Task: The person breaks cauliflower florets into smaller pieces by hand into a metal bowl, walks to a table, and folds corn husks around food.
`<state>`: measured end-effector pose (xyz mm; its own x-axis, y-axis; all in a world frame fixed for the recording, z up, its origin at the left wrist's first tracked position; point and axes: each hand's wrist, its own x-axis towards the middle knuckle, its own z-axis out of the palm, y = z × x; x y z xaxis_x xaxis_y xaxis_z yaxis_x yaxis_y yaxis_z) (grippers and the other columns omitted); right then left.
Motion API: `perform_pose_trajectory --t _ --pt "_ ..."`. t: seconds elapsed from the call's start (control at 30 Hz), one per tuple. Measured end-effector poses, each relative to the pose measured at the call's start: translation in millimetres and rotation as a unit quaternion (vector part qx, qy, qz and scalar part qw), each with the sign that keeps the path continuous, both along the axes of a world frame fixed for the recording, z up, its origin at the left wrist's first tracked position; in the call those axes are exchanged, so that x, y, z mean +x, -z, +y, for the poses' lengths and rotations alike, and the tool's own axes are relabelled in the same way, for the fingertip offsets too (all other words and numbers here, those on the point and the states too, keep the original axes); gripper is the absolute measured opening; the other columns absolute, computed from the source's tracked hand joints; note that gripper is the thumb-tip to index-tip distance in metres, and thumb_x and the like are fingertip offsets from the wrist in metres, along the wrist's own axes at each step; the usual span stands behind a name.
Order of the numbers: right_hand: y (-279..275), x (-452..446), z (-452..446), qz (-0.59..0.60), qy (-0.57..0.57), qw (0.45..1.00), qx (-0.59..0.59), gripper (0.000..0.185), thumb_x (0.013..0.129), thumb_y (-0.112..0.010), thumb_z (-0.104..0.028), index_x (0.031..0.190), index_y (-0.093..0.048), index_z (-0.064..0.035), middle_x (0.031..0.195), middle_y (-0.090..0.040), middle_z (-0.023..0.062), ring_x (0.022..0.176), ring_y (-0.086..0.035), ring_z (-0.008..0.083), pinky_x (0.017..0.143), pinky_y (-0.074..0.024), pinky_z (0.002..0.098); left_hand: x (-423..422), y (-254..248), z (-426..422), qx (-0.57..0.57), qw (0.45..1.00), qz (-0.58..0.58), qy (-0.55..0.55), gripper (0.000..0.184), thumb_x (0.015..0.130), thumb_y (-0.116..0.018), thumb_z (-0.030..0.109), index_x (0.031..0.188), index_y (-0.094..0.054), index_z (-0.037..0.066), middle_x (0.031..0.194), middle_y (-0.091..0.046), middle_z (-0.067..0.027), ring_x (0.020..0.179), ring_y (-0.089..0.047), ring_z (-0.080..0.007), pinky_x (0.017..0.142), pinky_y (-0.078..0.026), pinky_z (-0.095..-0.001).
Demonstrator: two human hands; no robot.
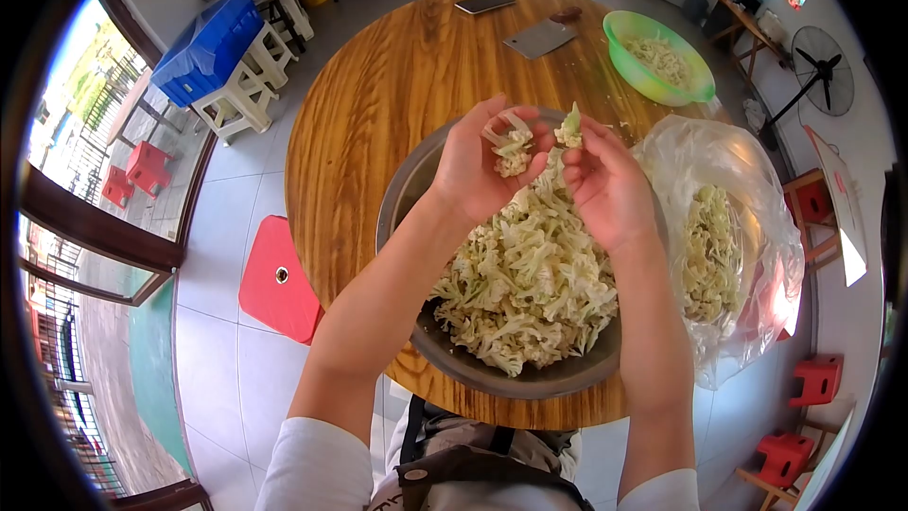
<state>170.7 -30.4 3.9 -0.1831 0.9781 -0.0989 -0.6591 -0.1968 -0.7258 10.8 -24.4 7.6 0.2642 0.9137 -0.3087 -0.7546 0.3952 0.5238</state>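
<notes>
Cauliflower florets (530,284) fill a wide metal bowl (423,322) at the near side of the round wooden table. Over its far part, my left hand (478,166) is cupped around a cauliflower piece (514,153) with pale stems. Beside it, my right hand (610,185) pinches a small cauliflower floret (570,128) between thumb and fingers. The two hands are close together but apart. To the right of the bowl, a clear plastic bag (676,156) holds more cauliflower (711,255).
A cleaver (541,39) and a phone (485,3) lie at the far side of the table (378,85). A green basin (695,76) with chopped cauliflower stands at the far right. A red stool (274,279) is at the left on the floor.
</notes>
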Motion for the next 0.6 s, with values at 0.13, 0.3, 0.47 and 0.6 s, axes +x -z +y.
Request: perform_pose_trajectory --t 0.13,0.3,0.47,0.6 --pt "4.7 12.7 6.5 0.056 -0.06 0.996 0.025 0.02 0.087 -0.055 -0.012 0.104 -0.057 -0.0005 0.082 -0.057 0.0007 0.066 -0.051 0.0073 0.058 -0.0428 0.0219 -9.3 16.9 8.5 0.069 0.996 -0.034 0.053 0.035 0.09 -0.044 0.034 0.101 -0.056 0.003 0.09 -0.059 -0.008 0.079 -0.057 -0.0168 0.057 -0.047 -0.0205" --pt "-7.6 7.4 -9.3 -0.229 -0.105 0.949 0.192 0.017 0.085 -0.06 -0.014 0.098 -0.061 -0.0036 0.083 -0.056 0.0012 0.068 -0.051 0.0072 0.059 -0.0412 0.0213 -10.4 20.3 10.9 0.096 0.994 0.016 0.048 0.041 0.091 -0.041 0.039 0.103 -0.055 0.002 0.087 -0.058 -0.0071 0.072 -0.053 -0.0164 0.062 -0.045 -0.0263" --pt "-9.8 -16.7 -17.1 -0.43 0.054 0.82 0.375 0.014 0.082 -0.065 -0.01 0.095 -0.063 -0.006 0.087 -0.058 -0.0005 0.074 -0.054 0.0064 0.061 -0.0421 0.0202 0.0 1.0 -2.1 0.061 0.997 0.026 0.036 0.042 0.091 -0.04 0.041 0.1 -0.055 0.003 0.094 -0.056 -0.009 0.086 -0.053 -0.0197 0.078 -0.044 -0.0327" --pt "6.9 -10.6 -7.8 -0.451 0.053 0.826 0.333 0.017 0.083 -0.063 -0.013 0.099 -0.063 -0.0075 0.09 -0.059 -0.0019 0.075 -0.054 0.0061 0.062 -0.0422 0.0204 -0.2 5.7 0.5 0.092 0.993 -0.019 0.068 0.034 0.092 -0.04 0.032 0.1 -0.054 0.001 0.099 -0.055 -0.01 0.095 -0.053 -0.0233 0.082 -0.045 -0.0355"
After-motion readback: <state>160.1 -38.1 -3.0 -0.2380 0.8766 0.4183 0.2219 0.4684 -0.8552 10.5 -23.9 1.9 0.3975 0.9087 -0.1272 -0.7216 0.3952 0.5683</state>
